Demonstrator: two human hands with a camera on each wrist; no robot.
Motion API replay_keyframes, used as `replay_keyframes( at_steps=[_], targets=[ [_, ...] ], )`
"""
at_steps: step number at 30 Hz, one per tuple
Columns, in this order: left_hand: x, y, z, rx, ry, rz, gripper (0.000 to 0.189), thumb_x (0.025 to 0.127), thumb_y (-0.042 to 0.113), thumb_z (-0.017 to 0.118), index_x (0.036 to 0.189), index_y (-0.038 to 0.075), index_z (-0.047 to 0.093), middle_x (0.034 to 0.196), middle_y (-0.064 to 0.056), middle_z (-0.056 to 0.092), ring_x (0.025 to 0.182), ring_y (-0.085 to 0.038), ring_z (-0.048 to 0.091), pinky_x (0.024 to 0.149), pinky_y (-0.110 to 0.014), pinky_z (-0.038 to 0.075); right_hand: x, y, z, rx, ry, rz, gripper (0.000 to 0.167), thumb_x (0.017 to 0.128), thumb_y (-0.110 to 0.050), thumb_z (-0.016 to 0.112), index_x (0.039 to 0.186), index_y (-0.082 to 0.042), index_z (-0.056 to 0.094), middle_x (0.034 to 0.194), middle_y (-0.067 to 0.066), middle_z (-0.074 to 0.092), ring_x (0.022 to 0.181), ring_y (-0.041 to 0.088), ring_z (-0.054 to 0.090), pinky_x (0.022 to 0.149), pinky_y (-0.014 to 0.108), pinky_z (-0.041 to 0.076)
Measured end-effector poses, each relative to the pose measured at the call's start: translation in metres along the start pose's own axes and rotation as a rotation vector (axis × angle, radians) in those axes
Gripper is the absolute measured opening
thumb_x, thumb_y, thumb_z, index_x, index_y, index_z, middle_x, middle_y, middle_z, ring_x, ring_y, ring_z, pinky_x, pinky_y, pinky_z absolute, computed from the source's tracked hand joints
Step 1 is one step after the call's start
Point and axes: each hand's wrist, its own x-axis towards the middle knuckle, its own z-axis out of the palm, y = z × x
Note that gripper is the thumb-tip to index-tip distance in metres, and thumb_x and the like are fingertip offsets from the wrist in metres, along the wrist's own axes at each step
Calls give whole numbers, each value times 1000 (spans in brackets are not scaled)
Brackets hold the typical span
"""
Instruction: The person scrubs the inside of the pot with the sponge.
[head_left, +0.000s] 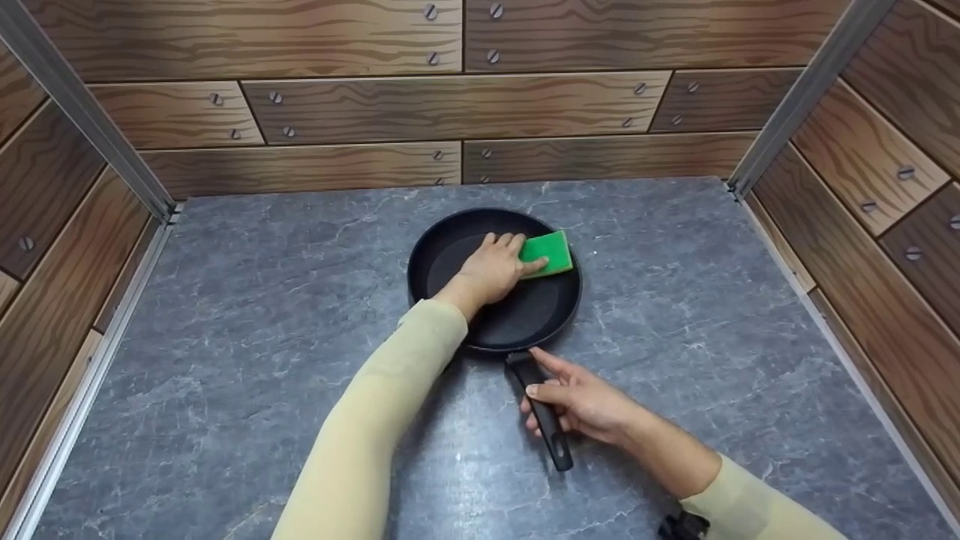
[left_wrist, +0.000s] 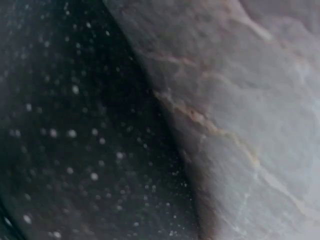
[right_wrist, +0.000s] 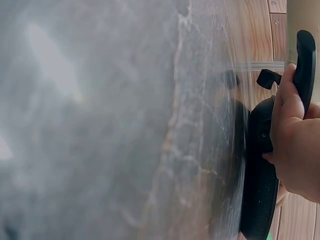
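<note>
A black frying pan (head_left: 525, 315) sits on the grey marbled tabletop, its handle (head_left: 553, 439) pointing toward me. Inside the pan, my left hand (head_left: 491, 271) holds a green sponge (head_left: 551, 251) near the right wall, thumb along its near side and fingers on the far side. My right hand (head_left: 592, 405) grips the handle, thumb on top and index finger stretched toward the pan. The right wrist view shows that hand (right_wrist: 297, 145) around the handle (right_wrist: 306, 55), beside the pan's outer wall (right_wrist: 259, 200). In the left wrist view the speckled dark pan side (left_wrist: 90, 120) fills the left part; the hand is outside that view.
The marbled tabletop (head_left: 262, 337) surrounds the pan. Wood-patterned panels (head_left: 450, 109) rise behind and at both sides, with metal rails (head_left: 97, 120) at the corners. A small black device (head_left: 684, 525) sits at the right sleeve.
</note>
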Motion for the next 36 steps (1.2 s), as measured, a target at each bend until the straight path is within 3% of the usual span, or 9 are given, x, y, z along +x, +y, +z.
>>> replay_keyframes(
  at_steps=[8, 16, 26, 36],
  targets=[
    [7, 5, 3, 159, 37, -1, 54, 115, 26, 37, 166, 42, 35, 163, -22, 38, 146, -37, 41, 120, -53, 32, -1, -1, 0, -7, 11, 0, 94, 106, -11, 63, 172, -12, -4, 99, 15, 72, 80, 21, 75, 76, 40, 64],
    [12, 2, 3, 282, -18, -83, 54, 116, 25, 31, 168, 40, 31, 161, -20, 36, 139, -36, 42, 113, -52, 34, 0, 1, 1, -4, 6, -2, 93, 106, -10, 62, 172, -11, -4, 98, 14, 73, 79, 20, 75, 75, 38, 64],
    [12, -15, 6, 270, -55, -235, 54, 116, 25, 25, 168, 36, 33, 162, -22, 36, 142, -40, 39, 111, -54, 34, -1, 0, 2, -9, 6, -7, 93, 106, -10, 62, 171, -11, -4, 98, 15, 72, 79, 21, 75, 77, 39, 64],
    [9, -30, 7, 251, -92, -302, 53, 116, 25, 26, 168, 33, 36, 162, -22, 35, 143, -41, 38, 113, -56, 34, -2, 0, 3, -8, 12, -13, 94, 106, -9, 62, 171, -10, -5, 97, 15, 71, 79, 21, 75, 77, 39, 64]
  ],
)
